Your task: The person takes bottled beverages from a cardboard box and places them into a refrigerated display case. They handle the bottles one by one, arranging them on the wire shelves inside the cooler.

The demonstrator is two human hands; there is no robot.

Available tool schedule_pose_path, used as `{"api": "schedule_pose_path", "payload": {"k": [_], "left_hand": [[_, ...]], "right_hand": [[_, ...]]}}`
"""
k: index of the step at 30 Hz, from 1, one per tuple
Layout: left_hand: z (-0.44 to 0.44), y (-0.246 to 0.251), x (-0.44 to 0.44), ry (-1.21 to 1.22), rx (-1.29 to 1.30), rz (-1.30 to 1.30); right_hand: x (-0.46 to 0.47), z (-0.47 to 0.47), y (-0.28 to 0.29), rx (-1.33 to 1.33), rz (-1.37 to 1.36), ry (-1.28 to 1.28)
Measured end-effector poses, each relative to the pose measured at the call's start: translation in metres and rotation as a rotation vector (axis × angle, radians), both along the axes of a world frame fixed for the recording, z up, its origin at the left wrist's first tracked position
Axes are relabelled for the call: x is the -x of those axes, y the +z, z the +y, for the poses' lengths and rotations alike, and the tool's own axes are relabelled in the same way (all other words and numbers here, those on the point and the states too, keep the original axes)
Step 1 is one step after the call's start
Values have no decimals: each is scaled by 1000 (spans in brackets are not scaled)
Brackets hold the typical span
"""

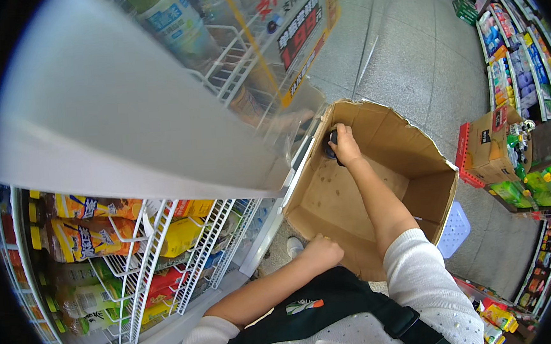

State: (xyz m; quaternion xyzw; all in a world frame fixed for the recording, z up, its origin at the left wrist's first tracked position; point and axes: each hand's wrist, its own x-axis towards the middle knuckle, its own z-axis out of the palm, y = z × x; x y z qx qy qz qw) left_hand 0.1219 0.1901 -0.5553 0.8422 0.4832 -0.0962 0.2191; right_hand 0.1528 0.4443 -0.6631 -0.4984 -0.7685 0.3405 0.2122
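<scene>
A large open cardboard box (pixel 339 191) stands in front of me, its upper rim worn and uneven. My right hand (pixel 347 147) reaches inside it and grips a dark, bottle-like object (pixel 331 145) against the left inner wall. Fingers cover part of that object. At the near left rim of the box, my left hand (pixel 323 254) is curled into a fist; whether it holds the cardboard is hidden. Dark marks dot the box's inner bottom, where I see no other goods.
Left, a drinks cooler has white wire shelves (pixel 153 276) with bottles (pixel 93 237). Its door (pixel 122 111) swings out beside the box. A light blue plastic stool (pixel 453 231) shows behind the box. Rightward stand cartons (pixel 487 147) and stocked store shelves (pixel 522 68).
</scene>
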Motion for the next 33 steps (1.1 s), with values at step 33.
{"api": "schedule_pose_path", "payload": {"k": [33], "left_hand": [[49, 519, 292, 1664, -1284, -757]], "right_hand": [[40, -204, 453, 468, 830, 749]]}}
